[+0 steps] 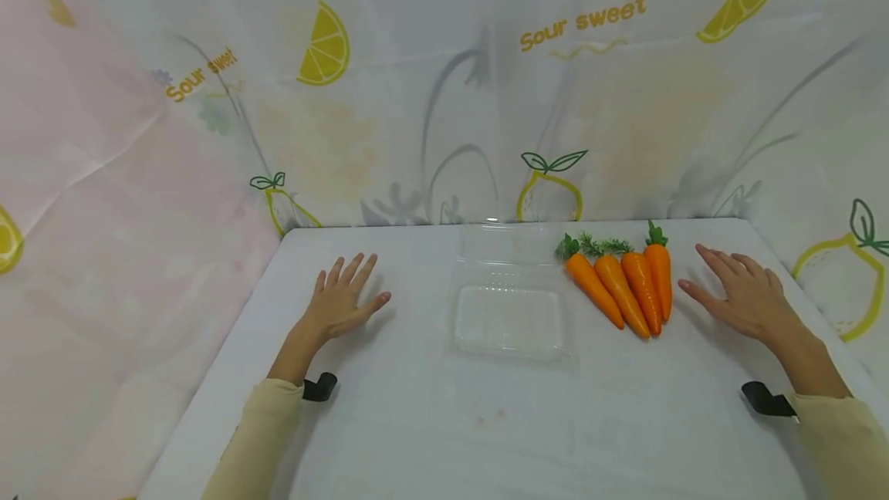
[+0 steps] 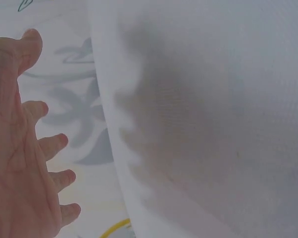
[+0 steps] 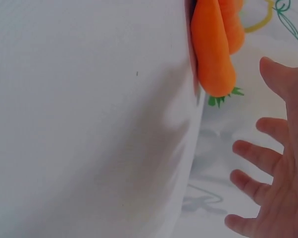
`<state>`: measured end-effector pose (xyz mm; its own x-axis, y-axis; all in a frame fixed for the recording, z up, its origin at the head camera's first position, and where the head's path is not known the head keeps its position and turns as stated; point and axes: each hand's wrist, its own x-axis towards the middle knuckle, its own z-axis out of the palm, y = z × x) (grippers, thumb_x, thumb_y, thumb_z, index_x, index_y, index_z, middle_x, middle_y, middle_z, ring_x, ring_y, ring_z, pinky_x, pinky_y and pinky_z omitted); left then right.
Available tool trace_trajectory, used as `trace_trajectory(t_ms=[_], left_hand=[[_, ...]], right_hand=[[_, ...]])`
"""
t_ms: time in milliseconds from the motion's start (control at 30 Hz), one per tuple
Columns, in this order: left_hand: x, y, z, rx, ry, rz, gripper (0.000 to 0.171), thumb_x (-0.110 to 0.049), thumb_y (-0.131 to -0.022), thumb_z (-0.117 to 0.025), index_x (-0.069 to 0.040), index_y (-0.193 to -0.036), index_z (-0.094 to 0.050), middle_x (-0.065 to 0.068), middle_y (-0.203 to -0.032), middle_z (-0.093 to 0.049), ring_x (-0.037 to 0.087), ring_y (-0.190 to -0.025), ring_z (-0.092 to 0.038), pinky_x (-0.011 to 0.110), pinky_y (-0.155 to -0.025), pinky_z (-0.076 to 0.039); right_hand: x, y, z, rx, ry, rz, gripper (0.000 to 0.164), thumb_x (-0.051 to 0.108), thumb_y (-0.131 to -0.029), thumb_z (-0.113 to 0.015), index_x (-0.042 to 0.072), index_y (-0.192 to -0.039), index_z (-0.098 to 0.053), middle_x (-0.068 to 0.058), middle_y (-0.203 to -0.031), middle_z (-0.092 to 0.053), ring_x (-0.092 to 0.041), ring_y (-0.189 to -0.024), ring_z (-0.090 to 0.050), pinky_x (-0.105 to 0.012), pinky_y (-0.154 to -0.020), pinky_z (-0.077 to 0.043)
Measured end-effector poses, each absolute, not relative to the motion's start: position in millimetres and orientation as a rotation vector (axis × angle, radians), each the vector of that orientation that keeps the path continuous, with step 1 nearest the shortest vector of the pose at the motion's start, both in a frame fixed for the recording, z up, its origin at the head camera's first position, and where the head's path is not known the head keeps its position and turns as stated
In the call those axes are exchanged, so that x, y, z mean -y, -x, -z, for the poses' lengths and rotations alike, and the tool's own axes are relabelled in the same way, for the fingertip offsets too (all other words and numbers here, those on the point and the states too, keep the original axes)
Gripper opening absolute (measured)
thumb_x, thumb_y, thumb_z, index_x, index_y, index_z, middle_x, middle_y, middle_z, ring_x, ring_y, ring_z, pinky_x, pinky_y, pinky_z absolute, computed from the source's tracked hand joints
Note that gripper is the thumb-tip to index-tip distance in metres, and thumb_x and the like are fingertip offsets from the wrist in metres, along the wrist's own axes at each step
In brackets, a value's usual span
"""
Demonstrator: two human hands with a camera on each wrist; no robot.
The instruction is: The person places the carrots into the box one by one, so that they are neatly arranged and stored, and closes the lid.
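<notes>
Several orange carrots (image 1: 620,293) with green tops lie side by side on the right half of the white table (image 1: 389,423). Left of them sits a clear plastic container (image 1: 510,322), its lid (image 1: 509,245) folded open toward the back. My left hand (image 1: 342,303) hovers over the table's left side, fingers spread, holding nothing. To the right of the carrots, my right hand (image 1: 746,295) is held above the table with its fingers apart, touching nothing. In the right wrist view, the nearest carrot (image 3: 213,54) appears beyond the thumb.
A patterned cloth (image 1: 417,99) with lemon drawings hangs behind the table and along its sides. Each wrist wears a black strap-like piece, seen at the left wrist (image 1: 321,387) and the right wrist (image 1: 767,400).
</notes>
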<state>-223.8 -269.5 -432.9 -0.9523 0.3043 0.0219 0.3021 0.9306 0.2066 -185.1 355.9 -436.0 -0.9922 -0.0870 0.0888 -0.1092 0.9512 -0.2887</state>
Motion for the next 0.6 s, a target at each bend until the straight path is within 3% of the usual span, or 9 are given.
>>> trace_trajectory(t_ms=[333,600], left_hand=[[257,222,431,-3.093,-0.584,-0.372,0.084,-0.068,-0.094,-0.043,-0.021,-0.159,-0.02,0.014,-0.16,-0.024,0.046,-0.144,-0.015,0.07,-0.109,-0.011],[252,218,430,-3.038,-0.606,-0.483,0.082,-0.068,-0.094,-0.044,-0.025,-0.159,-0.018,0.01,-0.161,-0.024,0.042,-0.145,-0.018,0.066,-0.111,-0.013]], right_hand=[[-351,190,431,3.007,-0.193,-0.521,0.081,0.048,-0.095,-0.06,-0.004,-0.15,-0.03,-0.037,-0.127,-0.051,-0.055,-0.11,-0.045,-0.072,-0.087,-0.037],[-347,197,431,3.044,-0.185,-0.605,0.08,0.049,-0.095,-0.061,-0.004,-0.148,-0.032,-0.036,-0.121,-0.054,-0.05,-0.103,-0.051,-0.065,-0.079,-0.045]])
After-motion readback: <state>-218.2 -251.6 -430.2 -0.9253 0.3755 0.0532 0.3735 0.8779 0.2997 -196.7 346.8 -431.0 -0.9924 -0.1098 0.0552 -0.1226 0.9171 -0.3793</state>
